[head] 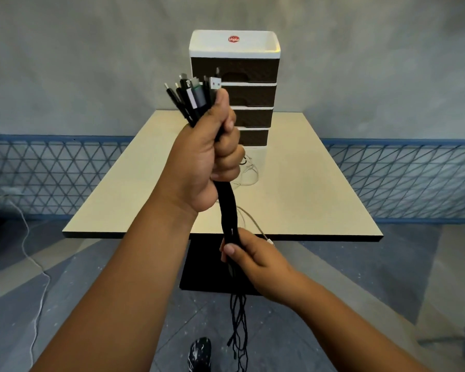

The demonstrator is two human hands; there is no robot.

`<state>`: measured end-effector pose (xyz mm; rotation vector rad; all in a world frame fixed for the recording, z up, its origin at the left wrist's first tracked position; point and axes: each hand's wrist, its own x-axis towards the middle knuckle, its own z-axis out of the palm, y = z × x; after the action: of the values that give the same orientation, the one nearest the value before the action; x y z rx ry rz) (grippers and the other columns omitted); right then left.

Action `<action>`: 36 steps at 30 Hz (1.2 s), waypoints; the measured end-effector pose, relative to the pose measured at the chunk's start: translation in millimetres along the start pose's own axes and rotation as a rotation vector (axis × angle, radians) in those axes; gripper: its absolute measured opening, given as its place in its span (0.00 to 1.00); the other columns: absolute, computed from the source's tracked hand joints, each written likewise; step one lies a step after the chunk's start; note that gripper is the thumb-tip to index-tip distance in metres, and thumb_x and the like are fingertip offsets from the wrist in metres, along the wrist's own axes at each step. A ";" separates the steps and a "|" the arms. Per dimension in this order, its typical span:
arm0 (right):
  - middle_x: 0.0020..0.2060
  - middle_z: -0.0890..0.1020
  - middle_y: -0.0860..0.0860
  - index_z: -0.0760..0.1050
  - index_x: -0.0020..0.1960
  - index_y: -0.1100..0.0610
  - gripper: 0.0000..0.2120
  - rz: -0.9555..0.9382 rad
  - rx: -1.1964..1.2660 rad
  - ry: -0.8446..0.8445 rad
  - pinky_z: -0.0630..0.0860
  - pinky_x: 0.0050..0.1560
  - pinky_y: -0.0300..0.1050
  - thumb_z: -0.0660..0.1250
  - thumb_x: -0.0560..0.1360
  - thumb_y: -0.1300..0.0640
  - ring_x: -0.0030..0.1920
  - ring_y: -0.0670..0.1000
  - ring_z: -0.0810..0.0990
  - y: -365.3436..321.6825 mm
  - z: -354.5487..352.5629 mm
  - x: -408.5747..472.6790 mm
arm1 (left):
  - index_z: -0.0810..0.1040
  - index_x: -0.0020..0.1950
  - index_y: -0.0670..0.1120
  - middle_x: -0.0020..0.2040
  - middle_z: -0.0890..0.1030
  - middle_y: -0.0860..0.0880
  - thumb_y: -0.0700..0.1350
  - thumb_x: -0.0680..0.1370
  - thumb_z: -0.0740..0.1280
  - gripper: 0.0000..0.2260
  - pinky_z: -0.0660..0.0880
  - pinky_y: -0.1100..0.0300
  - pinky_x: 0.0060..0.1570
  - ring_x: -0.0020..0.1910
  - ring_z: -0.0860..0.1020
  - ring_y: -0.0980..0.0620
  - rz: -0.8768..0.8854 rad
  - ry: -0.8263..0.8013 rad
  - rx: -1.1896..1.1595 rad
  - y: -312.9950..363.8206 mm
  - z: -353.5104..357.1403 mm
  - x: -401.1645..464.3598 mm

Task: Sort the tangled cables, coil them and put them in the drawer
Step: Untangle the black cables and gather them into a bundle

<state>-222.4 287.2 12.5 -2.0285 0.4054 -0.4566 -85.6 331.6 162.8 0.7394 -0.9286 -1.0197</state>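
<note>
My left hand (212,154) is raised in front of me and grips a bundle of black cables (228,208) just below their plugs (192,96), which fan out above the fist. The bundle hangs straight down to my right hand (249,260), which pinches it lower, in front of the table's near edge. Below that hand the loose cable ends (238,334) dangle toward the floor. White cables (249,171) lie on the table (306,183), partly hidden behind my left hand. A drawer unit (234,87) with several dark drawers, all closed, stands at the table's far end.
The cream table has a dark pedestal base (207,267). A white cable (32,253) runs across the grey floor at the left. A blue lattice rail (400,178) lines the wall behind. My shoe (200,354) shows at the bottom.
</note>
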 end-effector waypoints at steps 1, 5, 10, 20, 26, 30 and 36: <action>0.39 0.76 0.42 0.71 0.49 0.50 0.12 -0.010 -0.019 -0.011 0.73 0.45 0.50 0.57 0.81 0.43 0.42 0.46 0.76 4.0 2.2 0.7 | 0.65 0.38 0.49 0.26 0.54 0.53 0.55 0.84 0.54 0.17 0.49 0.66 0.21 0.22 0.51 0.57 0.013 0.016 -0.007 0.1 -4.3 0.7; 0.39 0.74 0.40 0.69 0.51 0.49 0.09 0.011 -0.052 -0.065 0.71 0.44 0.41 0.56 0.82 0.44 0.41 0.41 0.75 16.2 7.0 5.4 | 0.66 0.37 0.50 0.24 0.56 0.55 0.56 0.84 0.52 0.18 0.49 0.67 0.20 0.22 0.51 0.57 0.039 0.101 -0.067 3.1 -24.3 6.1; 0.47 0.79 0.42 0.69 0.56 0.44 0.09 0.066 -0.050 -0.134 0.77 0.52 0.50 0.58 0.80 0.42 0.49 0.44 0.79 23.2 12.5 27.8 | 0.64 0.35 0.50 0.22 0.58 0.56 0.56 0.84 0.53 0.19 0.52 0.69 0.18 0.20 0.54 0.60 0.041 0.167 -0.114 8.1 -56.0 19.7; 0.49 0.81 0.40 0.75 0.58 0.44 0.08 0.211 -0.048 -0.115 0.77 0.49 0.36 0.65 0.80 0.48 0.51 0.38 0.80 43.4 1.0 114.2 | 0.63 0.28 0.51 0.19 0.59 0.56 0.48 0.80 0.60 0.20 0.52 0.69 0.17 0.18 0.55 0.61 0.010 0.297 -0.168 18.1 -141.7 77.0; 0.43 0.85 0.49 0.80 0.50 0.50 0.05 0.276 -0.031 0.101 0.79 0.53 0.54 0.65 0.80 0.55 0.44 0.45 0.83 68.5 -6.0 184.4 | 0.60 0.29 0.51 0.19 0.58 0.56 0.47 0.80 0.60 0.20 0.52 0.69 0.16 0.17 0.56 0.61 -0.045 0.313 -0.184 21.2 -194.8 113.7; 0.39 0.84 0.50 0.80 0.46 0.51 0.07 0.328 -0.015 0.255 0.80 0.50 0.57 0.65 0.79 0.51 0.42 0.50 0.84 76.8 -14.4 222.3 | 0.62 0.28 0.51 0.19 0.58 0.56 0.47 0.80 0.59 0.20 0.52 0.70 0.16 0.17 0.56 0.61 -0.088 0.309 -0.196 21.5 -223.2 136.1; 0.38 0.84 0.51 0.80 0.46 0.53 0.06 0.370 0.010 0.450 0.79 0.42 0.47 0.65 0.80 0.56 0.36 0.48 0.83 79.5 -25.3 263.9 | 0.62 0.27 0.50 0.19 0.58 0.56 0.47 0.80 0.60 0.20 0.51 0.70 0.17 0.18 0.55 0.61 -0.143 0.290 -0.204 13.0 -254.9 160.4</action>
<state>-11.4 109.0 -6.4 -1.7767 1.0282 -0.6784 185.1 209.4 110.9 0.7646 -0.5193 -1.0809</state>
